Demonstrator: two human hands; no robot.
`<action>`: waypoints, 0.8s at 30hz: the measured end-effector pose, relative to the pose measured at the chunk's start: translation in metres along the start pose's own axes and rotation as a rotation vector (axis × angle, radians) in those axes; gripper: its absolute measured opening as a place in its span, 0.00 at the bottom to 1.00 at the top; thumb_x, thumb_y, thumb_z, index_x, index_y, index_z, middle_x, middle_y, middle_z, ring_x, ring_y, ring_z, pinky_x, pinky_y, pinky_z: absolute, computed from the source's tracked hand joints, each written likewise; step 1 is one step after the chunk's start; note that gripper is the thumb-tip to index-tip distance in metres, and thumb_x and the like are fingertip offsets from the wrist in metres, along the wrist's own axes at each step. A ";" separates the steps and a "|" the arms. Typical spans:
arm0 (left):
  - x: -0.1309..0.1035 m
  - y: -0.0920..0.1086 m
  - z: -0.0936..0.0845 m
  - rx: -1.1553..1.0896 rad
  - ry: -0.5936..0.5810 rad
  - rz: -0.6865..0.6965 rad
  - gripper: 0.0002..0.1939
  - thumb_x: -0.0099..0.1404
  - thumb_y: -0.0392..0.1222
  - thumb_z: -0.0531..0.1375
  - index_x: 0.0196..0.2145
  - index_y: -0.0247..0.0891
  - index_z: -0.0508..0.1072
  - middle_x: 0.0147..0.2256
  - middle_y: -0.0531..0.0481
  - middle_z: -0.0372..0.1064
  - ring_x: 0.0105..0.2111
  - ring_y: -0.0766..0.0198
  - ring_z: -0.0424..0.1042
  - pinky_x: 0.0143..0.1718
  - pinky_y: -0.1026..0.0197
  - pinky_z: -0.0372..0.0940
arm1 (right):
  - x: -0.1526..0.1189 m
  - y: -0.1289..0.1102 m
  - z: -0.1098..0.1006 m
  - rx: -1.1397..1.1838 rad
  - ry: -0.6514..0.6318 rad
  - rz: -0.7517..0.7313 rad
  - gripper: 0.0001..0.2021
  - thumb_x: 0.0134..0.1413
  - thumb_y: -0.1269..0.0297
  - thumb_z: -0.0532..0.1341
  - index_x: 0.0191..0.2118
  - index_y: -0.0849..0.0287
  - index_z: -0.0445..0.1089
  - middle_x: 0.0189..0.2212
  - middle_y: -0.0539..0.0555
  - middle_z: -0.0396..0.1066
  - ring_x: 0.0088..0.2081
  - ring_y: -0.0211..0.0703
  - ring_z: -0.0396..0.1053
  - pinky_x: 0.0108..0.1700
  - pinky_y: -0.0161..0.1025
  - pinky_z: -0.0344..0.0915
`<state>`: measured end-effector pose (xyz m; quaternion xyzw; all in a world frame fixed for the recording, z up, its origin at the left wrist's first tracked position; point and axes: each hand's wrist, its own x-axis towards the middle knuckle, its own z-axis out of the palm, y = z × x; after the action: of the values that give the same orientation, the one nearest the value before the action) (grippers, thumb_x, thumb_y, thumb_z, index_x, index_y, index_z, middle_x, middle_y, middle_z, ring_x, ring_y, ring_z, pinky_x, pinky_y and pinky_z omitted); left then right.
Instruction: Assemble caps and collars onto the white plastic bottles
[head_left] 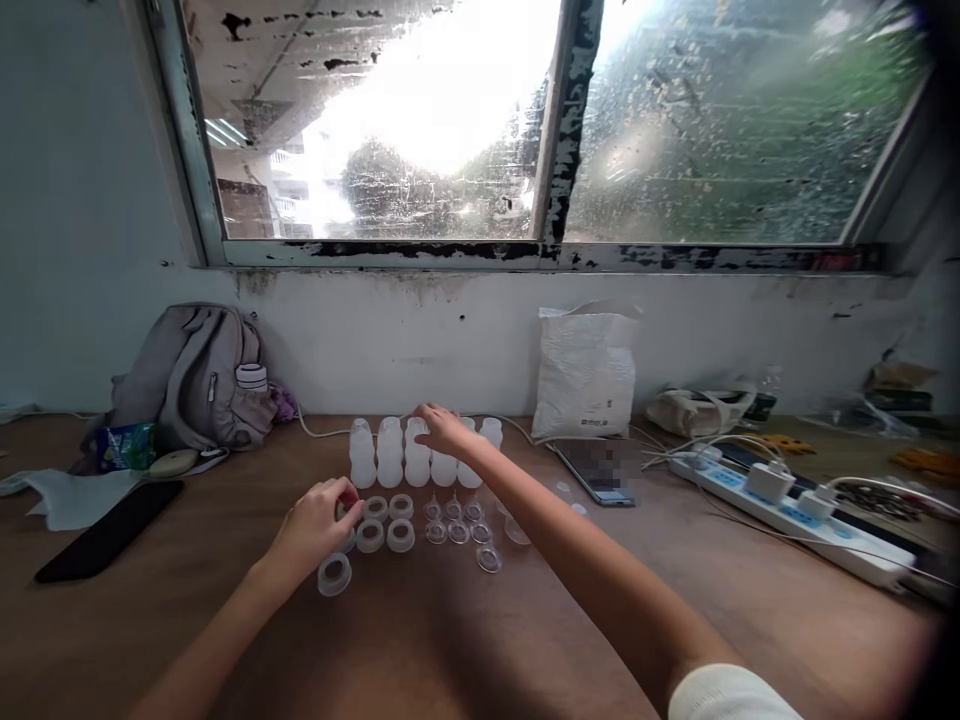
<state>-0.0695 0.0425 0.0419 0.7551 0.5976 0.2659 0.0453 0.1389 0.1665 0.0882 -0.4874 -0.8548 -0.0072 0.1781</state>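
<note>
Several frosted white bottles (364, 460) stand upright in a row at the back of the table. My right hand (446, 430) reaches over them, its thumb and fingers closed around the top of the third bottle from the left (417, 465). It partly covers the bottles just right of that one. My left hand (324, 515) hovers by the left end of several translucent rings (370, 536), fingers curled in a pinch. Whatever is in them is hidden. One ring (334, 574) lies nearer me. Small clear disc-shaped parts (458, 532), some with a raised tip, lie right of the rings.
A grey backpack (202, 380) and a black phone-like slab (109, 530) are on the left. Behind to the right stand a white bag (585, 375) and a phone (594, 472). A power strip (795, 515) with plugs and cables lies at the right, below the window.
</note>
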 end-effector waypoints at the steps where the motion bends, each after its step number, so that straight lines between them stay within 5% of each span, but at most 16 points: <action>1: -0.005 -0.001 -0.002 0.008 -0.029 0.005 0.11 0.57 0.48 0.50 0.29 0.40 0.66 0.31 0.50 0.67 0.33 0.61 0.66 0.32 0.63 0.58 | -0.004 -0.002 -0.003 -0.011 0.017 0.001 0.22 0.46 0.65 0.60 0.49 0.60 0.57 0.46 0.60 0.61 0.48 0.51 0.58 0.43 0.43 0.53; 7: -0.041 -0.019 0.021 0.089 -0.108 -0.012 0.15 0.54 0.49 0.53 0.39 0.41 0.64 0.39 0.48 0.65 0.40 0.56 0.65 0.35 0.60 0.59 | -0.069 -0.014 -0.010 -0.092 0.061 -0.087 0.18 0.50 0.63 0.56 0.48 0.60 0.56 0.42 0.59 0.63 0.42 0.46 0.63 0.38 0.36 0.55; 13: -0.050 -0.022 0.037 -0.012 -0.083 0.047 0.16 0.56 0.42 0.53 0.43 0.40 0.62 0.44 0.47 0.59 0.41 0.59 0.65 0.40 0.59 0.60 | -0.154 0.002 0.006 -0.110 -0.094 0.179 0.11 0.51 0.59 0.53 0.39 0.59 0.59 0.29 0.56 0.69 0.30 0.46 0.68 0.26 0.34 0.51; 19: -0.046 0.020 0.033 -0.163 -0.001 0.183 0.13 0.57 0.42 0.53 0.41 0.43 0.63 0.43 0.49 0.58 0.39 0.61 0.65 0.39 0.61 0.62 | -0.189 0.013 0.030 0.033 -0.097 0.247 0.11 0.51 0.57 0.53 0.37 0.59 0.60 0.30 0.57 0.69 0.32 0.48 0.68 0.28 0.35 0.53; 24: -0.036 0.072 0.055 -0.361 -0.047 0.361 0.14 0.56 0.39 0.56 0.42 0.42 0.64 0.43 0.48 0.58 0.41 0.62 0.64 0.43 0.60 0.61 | -0.197 0.011 0.044 0.133 0.006 0.164 0.07 0.52 0.62 0.52 0.37 0.58 0.61 0.37 0.55 0.65 0.34 0.43 0.66 0.31 0.34 0.56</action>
<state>0.0138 0.0029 0.0105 0.8352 0.3949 0.3542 0.1450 0.2262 0.0164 -0.0158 -0.5428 -0.8101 0.0628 0.2127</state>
